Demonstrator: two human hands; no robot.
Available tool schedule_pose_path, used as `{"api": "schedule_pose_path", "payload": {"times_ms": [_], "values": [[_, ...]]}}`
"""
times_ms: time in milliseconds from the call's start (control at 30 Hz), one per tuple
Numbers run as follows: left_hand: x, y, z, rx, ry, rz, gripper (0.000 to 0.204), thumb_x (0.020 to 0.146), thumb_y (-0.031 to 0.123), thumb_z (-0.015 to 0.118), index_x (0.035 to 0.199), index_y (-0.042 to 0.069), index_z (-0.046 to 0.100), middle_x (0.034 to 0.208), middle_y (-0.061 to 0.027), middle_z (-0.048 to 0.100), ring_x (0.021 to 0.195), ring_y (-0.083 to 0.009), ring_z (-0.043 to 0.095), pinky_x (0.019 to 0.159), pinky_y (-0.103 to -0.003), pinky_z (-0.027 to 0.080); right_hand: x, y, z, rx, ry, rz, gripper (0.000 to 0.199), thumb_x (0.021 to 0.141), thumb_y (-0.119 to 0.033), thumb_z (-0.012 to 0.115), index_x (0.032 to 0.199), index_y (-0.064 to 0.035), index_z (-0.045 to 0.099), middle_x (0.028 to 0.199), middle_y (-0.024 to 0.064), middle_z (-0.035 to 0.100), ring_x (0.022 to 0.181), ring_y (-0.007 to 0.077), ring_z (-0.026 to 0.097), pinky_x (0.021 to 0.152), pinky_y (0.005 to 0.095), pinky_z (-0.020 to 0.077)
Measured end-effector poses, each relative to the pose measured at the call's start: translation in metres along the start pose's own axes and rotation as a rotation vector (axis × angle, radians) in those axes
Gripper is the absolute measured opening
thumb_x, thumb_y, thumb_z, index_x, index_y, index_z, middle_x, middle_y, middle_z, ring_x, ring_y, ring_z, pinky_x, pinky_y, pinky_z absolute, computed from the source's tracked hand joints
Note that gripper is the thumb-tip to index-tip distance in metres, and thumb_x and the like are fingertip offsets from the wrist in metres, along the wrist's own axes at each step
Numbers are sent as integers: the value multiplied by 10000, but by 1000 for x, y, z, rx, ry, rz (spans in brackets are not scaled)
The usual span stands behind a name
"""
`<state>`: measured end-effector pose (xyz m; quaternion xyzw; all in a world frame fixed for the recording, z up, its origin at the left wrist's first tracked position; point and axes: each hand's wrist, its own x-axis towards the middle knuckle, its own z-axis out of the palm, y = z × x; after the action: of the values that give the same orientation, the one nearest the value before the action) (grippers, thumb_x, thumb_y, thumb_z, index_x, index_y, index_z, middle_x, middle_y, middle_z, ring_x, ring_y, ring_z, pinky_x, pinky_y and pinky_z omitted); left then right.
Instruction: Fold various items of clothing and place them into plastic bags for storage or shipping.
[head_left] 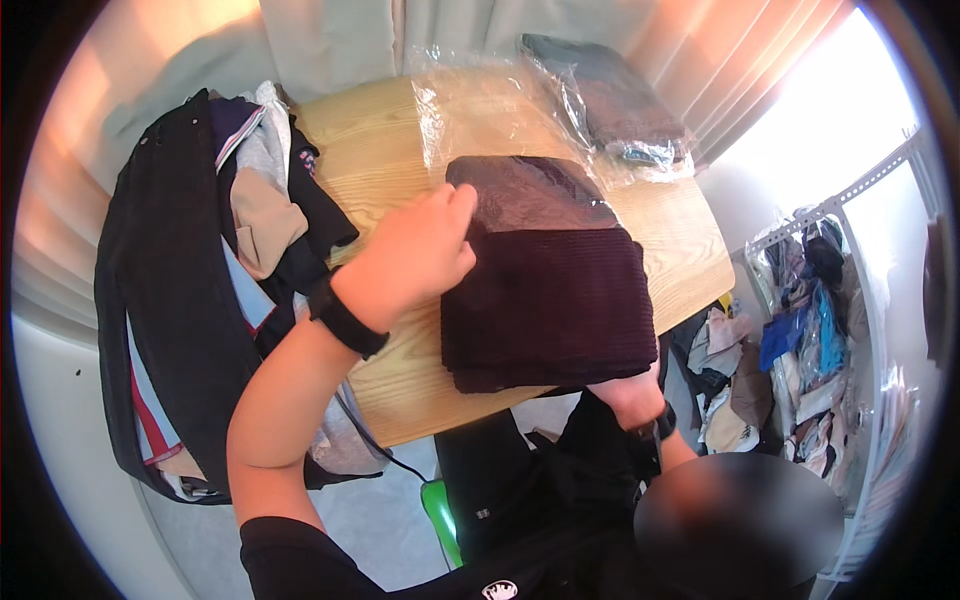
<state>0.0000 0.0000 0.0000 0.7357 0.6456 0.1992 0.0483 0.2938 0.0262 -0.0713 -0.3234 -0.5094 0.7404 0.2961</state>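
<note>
A folded dark maroon knit garment [550, 300] lies on a light wooden table [375, 160], its far end inside a clear plastic bag [480, 110]. My left hand [415, 255] rests on the garment's left edge by the bag's mouth, fingers bent against the cloth; a black band sits on that wrist. My right hand [625, 390] is tucked under the garment's near right corner, with only the wrist and a dark watch showing. The fingers of that hand are hidden by the cloth.
A heap of dark and pale clothes [215, 260] covers the table's left side and hangs off it. A second bagged dark garment [610, 95] lies at the far right corner. A metal rack with bagged clothes [810, 320] stands at right, curtains behind.
</note>
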Motion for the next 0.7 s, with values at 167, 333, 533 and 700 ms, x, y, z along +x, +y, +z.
{"api": "schedule_pose_path", "payload": {"times_ms": [167, 333, 533, 700], "values": [[5, -16, 17, -36, 101, -87, 358, 781, 89, 582, 1109, -8, 475, 918, -194, 600, 839, -382, 597, 745, -447, 486, -33, -24, 25, 807, -73, 79, 701, 930, -580, 367, 1458, -132, 258, 1487, 115, 311, 1360, 313, 305, 1086, 515, 273], [4, -20, 18, 18, 32, -42, 352, 778, 74, 563, 1103, -27, 471, 823, -227, 606, 805, -407, 601, 724, -456, 486, -15, -33, 38, 650, 121, 159, 520, 966, -426, 423, 1372, -103, 391, 1375, 103, 471, 1222, 271, 493, 1009, 459, 398], [-11, 3, -28, 218, -240, -120, 224, 754, 23, 564, 966, -5, 498, 836, -185, 613, 818, -380, 605, 716, -450, 484, -11, -23, 55, 600, 240, 46, 371, 926, -147, 523, 1288, -82, 476, 1247, 48, 579, 1110, 211, 577, 964, 385, 454], [-2, 52, -51, -205, 241, 212, 386, 787, 57, 617, 1164, 27, 540, 1130, -170, 572, 1050, -346, 568, 881, -368, 475, -22, -12, 75, 370, 185, -178, 534, 861, 13, 566, 1355, -54, 375, 1303, 75, 501, 1205, 210, 488, 1010, 371, 403]]}}
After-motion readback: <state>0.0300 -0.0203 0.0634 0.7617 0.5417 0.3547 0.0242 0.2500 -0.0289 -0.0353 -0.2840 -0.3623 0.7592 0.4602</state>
